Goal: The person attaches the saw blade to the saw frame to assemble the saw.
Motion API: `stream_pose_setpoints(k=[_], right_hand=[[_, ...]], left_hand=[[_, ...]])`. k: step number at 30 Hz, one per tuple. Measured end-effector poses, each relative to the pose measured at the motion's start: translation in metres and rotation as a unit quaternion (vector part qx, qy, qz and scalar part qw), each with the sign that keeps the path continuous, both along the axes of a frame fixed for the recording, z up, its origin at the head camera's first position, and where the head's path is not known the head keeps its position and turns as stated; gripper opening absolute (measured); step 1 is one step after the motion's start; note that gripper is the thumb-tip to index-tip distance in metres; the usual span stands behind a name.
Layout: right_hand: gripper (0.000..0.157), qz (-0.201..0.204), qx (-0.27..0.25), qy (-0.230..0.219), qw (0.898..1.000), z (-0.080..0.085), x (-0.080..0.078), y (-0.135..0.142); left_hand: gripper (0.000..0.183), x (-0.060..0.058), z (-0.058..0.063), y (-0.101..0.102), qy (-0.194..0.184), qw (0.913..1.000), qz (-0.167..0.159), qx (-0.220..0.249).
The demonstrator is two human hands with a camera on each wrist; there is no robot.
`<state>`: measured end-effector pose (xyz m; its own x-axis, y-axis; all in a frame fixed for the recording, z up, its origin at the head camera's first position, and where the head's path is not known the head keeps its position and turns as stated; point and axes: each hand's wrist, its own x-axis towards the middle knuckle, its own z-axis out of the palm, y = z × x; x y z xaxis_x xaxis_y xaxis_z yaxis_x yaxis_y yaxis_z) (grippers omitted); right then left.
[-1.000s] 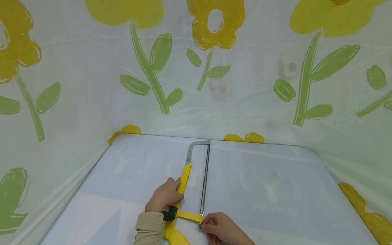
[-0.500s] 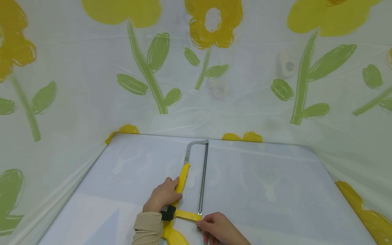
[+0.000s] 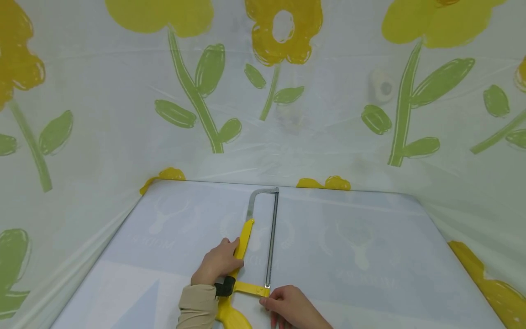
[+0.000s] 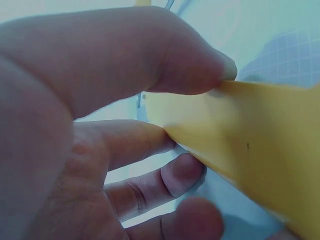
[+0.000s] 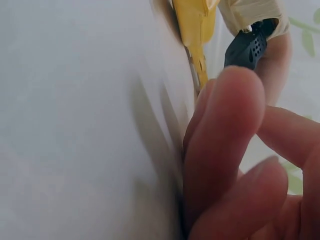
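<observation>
Head view: hacksaw (image 3: 263, 237) unmoved, both hands as before.

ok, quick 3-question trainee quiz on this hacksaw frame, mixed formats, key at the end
1. True or false: the left hand grips the yellow frame of the hacksaw.
2. Where are the fingers of the right hand? A) at the saw's far metal corner B) at the near end of the blade, by the yellow crossbar C) flat on the table, away from the saw
3. Fill in: the wall behind the table is covered by a plastic sheet printed with yellow ____.

Key: 1 true; 2 B; 3 flowers
</observation>
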<state>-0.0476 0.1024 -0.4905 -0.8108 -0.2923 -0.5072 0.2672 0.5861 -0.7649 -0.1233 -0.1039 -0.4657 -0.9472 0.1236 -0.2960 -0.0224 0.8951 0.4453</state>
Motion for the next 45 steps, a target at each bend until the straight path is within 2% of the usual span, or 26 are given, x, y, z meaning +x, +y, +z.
stream_pose_setpoints(k=[10, 15, 22, 33, 45], right_hand=[[0.034, -0.008, -0.021, -0.011, 1.0, 0.0, -0.001, -0.001], [0.038, -0.013, -0.019, -0.019, 1.0, -0.001, -0.001, -0.001], [0.035, -0.005, -0.008, 0.009, 1.0, 0.002, 0.001, -0.001], [0.028, 0.018, -0.013, 0.036, 0.999, -0.002, -0.003, 0.001], [0.035, 0.026, -0.028, -0.015, 0.999, -0.002, -0.004, 0.008]], left_hand=[[0.068, -0.003, -0.004, -0.001, 0.006, 1.0, -0.001, 0.007], [0.069, -0.003, -0.005, 0.0, 0.007, 1.0, 0.0, 0.005], [0.068, -0.003, -0.003, 0.004, 0.02, 0.9998, -0.006, 0.0], [0.069, -0.005, -0.002, 0.005, 0.014, 0.9999, -0.008, 0.001], [0.065, 0.0, 0.002, 0.002, 0.002, 0.9998, 0.003, 0.018]])
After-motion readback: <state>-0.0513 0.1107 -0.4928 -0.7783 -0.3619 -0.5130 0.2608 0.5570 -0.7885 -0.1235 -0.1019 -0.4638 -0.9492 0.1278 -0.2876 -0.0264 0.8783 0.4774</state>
